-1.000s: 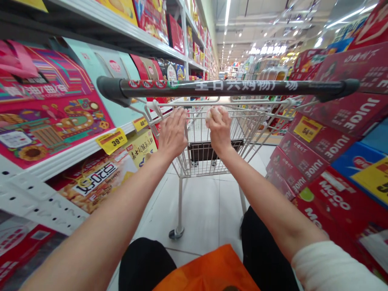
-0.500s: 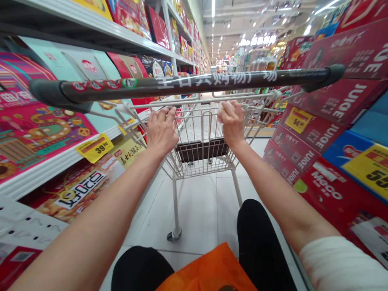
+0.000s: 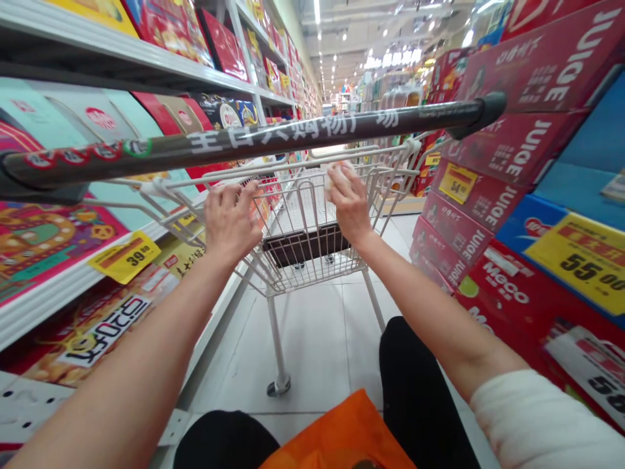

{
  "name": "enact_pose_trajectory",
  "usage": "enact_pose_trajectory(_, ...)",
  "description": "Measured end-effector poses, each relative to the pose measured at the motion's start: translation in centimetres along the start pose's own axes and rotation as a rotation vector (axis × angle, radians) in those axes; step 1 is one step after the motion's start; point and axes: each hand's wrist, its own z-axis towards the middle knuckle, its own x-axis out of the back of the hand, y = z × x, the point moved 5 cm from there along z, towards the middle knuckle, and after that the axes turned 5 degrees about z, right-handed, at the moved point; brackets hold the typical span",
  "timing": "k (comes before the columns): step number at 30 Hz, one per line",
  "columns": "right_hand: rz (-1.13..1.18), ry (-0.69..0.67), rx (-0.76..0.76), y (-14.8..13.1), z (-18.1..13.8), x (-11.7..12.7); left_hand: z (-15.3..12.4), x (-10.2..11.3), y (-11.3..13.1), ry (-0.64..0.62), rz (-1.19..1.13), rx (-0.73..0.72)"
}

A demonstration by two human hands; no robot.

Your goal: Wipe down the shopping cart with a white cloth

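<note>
A shopping cart (image 3: 305,281) with a wire basket stands before me, its dark handle bar (image 3: 288,132) slanting across the view above my hands. My left hand (image 3: 230,218) is at the left of the basket's near wire panel, fingers bent and slightly apart, with nothing seen in it. Its fingertips lie below the top wire; whether they touch the mesh I cannot tell. My right hand (image 3: 352,207) has its fingers closed on a crumpled white cloth (image 3: 334,179), perhaps tissue, close to the panel's right part. A dark strip (image 3: 305,245) crosses the panel's lower part.
Shelves of boxed goods (image 3: 110,120) line the left, with a yellow price tag (image 3: 127,256). Stacked red drink cartons (image 3: 517,146) rise close on the right. Between my black-clad knees lies an orange item (image 3: 336,436). White floor tiles (image 3: 312,339) run under the cart.
The handle bar has shifted left in view and now slants, its left end lower. Both hands have moved left in view. The right hand still holds the white cloth.
</note>
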Motion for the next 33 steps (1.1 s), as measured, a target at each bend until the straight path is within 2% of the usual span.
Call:
enact_pose_trajectory(3, -0.011, 0.085, -0.099, 3.8, -0.5, 1.6, -0.1, -0.3, 0.1, 0.026, 0.011, 0.013)
enact_pose_trajectory(5, -0.025, 0.102, -0.132, 4.1, -0.7, 1.7, -0.1, -0.4, 0.2, 0.050, 0.008, 0.026)
enact_pose_trajectory(7, -0.035, 0.078, -0.124, 2.4, -0.8, 0.8, -0.1, -0.5, 0.4, 0.067, -0.006, 0.036)
enact_pose_trajectory(10, 0.006, -0.005, -0.013, -1.3, -0.8, -1.1, -0.1, -0.3, 0.4, 0.048, -0.024, 0.029)
enact_pose_trajectory(12, 0.057, -0.022, 0.041, -2.3, -0.8, -1.7, -0.2, -0.1, 0.3, 0.028, -0.024, 0.015)
enact_pose_trajectory(14, 0.109, 0.035, 0.012, -1.0, -1.3, -1.6, -0.2, 0.1, 0.2, 0.019, -0.020, 0.006)
enact_pose_trajectory(18, 0.209, 0.241, -0.111, 5.0, -4.6, -1.4, -0.4, -0.4, 0.2, 0.017, -0.014, 0.045)
enact_pose_trajectory(21, 0.241, 0.206, -0.099, 7.4, -8.4, -2.9, -0.3, -0.9, 0.3, 0.043, -0.021, 0.085)
enact_pose_trajectory(24, 0.226, 0.125, -0.058, 7.6, -10.6, -4.0, -0.1, -1.1, 0.3, 0.076, -0.039, 0.094)
enact_pose_trajectory(26, 0.218, 0.155, -0.039, 7.3, -10.1, -3.6, 0.0, -1.2, 0.3, 0.093, -0.050, 0.083)
enact_pose_trajectory(31, 0.255, 0.296, 0.005, 7.2, -5.3, -1.5, -0.1, -1.5, 0.0, 0.141, -0.067, 0.077)
enact_pose_trajectory(33, 0.244, 0.325, 0.019, 7.6, -4.9, -1.6, -0.1, -1.6, 0.0, 0.163, -0.075, 0.082)
